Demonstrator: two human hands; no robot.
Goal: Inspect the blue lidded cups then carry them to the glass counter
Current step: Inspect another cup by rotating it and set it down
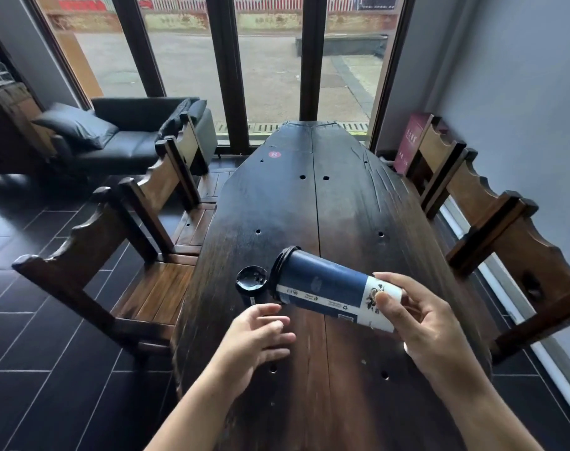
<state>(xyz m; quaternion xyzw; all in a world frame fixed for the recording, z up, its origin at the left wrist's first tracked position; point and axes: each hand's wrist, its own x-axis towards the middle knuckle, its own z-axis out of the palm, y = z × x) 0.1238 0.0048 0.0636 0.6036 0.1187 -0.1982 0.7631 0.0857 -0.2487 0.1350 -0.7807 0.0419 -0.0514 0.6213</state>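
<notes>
Cup (pixel 322 284) lies near-horizontal, lid end pointing left; right hand (pixel 430 323) fingers clamp its base, left hand (pixel 257 340) fingers apart.

"6" on table sticker (pixel 274 154)

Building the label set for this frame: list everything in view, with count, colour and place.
held cup: 1, blue and white with black lid, tipped sideways above the table
standing cup: 1, black lid showing, near the table's left edge
table: 1, dark wood, centre
sticker: 1, red, far end of the table
chairs: at least 5, brown wood, both long sides
sofa: 1, black, far left by the window
sign: 1, maroon, far right by the wall
left hand: 1, holds nothing, by the standing cup
right hand: 1, grips the held cup's white end
</notes>
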